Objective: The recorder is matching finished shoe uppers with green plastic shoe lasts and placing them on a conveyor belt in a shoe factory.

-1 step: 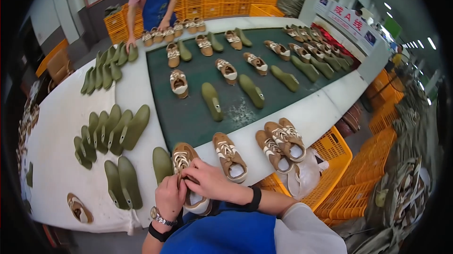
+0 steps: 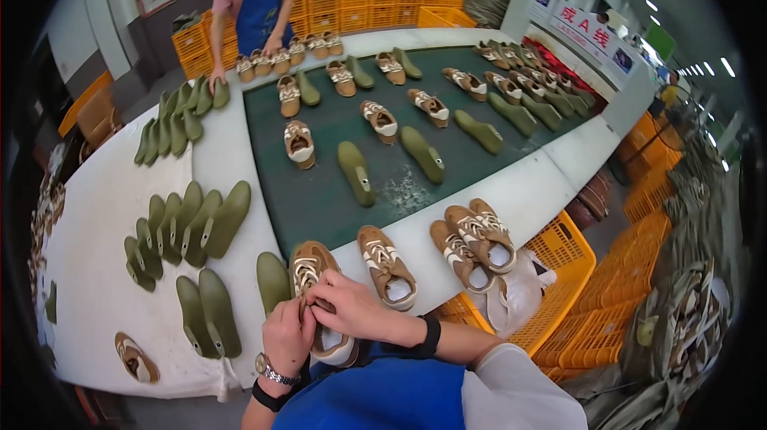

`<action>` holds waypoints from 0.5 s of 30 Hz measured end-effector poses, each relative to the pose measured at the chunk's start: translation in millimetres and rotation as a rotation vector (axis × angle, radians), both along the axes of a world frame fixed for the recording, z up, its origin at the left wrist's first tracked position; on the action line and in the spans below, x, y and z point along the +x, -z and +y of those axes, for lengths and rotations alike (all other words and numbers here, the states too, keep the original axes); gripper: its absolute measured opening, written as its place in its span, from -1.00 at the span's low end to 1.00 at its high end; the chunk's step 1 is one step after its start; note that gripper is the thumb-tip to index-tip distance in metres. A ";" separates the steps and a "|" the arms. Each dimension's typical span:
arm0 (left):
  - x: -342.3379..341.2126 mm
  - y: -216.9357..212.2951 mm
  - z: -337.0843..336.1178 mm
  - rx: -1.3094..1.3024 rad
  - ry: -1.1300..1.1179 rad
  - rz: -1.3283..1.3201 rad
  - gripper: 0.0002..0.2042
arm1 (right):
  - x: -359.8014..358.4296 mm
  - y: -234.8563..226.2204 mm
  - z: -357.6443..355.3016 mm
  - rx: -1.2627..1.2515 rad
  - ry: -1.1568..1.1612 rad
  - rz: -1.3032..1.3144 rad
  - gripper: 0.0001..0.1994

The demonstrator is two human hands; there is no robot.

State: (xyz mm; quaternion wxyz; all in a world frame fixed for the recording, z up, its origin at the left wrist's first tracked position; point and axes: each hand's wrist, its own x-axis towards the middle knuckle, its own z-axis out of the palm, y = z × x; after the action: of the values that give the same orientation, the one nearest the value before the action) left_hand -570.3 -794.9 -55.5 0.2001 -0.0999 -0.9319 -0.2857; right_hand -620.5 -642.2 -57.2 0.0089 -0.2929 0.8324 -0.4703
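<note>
A brown sneaker upper with cream laces [image 2: 313, 268] rests on the white table edge right in front of me. My left hand [image 2: 287, 336], wearing a wristwatch, grips its lower left side. My right hand [image 2: 357, 310], with a black band at the wrist, lies across the upper and pinches it near the laces. An olive green shoe last [image 2: 273, 280] stands just left of the sneaker. A second brown sneaker [image 2: 387, 264] sits just to the right of it.
A dark green conveyor belt [image 2: 319, 190] carries brown sneakers and green lasts away from me. Rows of green lasts [image 2: 188, 226] lie on the white table at left. Yellow crates [image 2: 569, 270] stand at right. A person in a blue apron [image 2: 257, 6] works at the far end.
</note>
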 end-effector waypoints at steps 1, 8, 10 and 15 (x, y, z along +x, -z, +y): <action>0.2 -0.8 2.9 0.003 0.006 0.019 -0.85 | -0.3 0.0 1.6 -0.067 -0.038 -0.063 -0.87; -9.1 2.2 13.2 0.151 -0.089 -0.023 -0.85 | -2.5 3.5 13.5 -0.165 -0.222 0.014 -0.89; -9.7 2.6 9.9 0.384 -0.159 -0.171 -0.85 | -5.1 7.0 17.6 -0.163 -0.266 -0.028 -0.89; -22.9 0.0 0.3 0.009 0.133 0.077 -0.77 | -13.3 7.5 21.9 -0.230 -0.191 -0.011 -0.86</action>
State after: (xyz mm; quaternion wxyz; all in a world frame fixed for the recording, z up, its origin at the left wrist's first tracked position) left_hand -593.2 -794.6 -55.5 0.2169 -0.1716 -0.9134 -0.2986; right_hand -633.9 -620.2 -64.7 0.0247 -0.3670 0.7415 -0.5611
